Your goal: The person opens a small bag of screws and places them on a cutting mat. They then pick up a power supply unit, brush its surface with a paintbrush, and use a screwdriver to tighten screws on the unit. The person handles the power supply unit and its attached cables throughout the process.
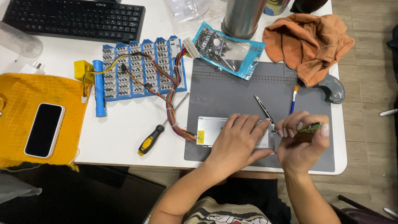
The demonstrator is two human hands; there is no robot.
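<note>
**Two hands on the metal box**

We press our left hand (238, 139) flat over the silver metal box (211, 130), which lies on the grey mat (232, 93) near the table's front edge. Our right hand (300, 143) pinches a green-handled tool (311, 127), fingers closed around it, tip at the box's right end. Best to keep the box pinned and the tool steady, clear of the coloured wires (176, 120).

Work mat (232, 87) on desk (124, 137), metal box (207, 129) on mat near edge. Screwdriver (159, 130) at box's 9 o'clock, off mat. Parts tray (141, 68) at 11 o'clock, keyboard (74, 18) behind it. Screw bag (226, 49) at 12, cloth (311, 39) at 1. Phone (43, 130) far at 9.
</note>
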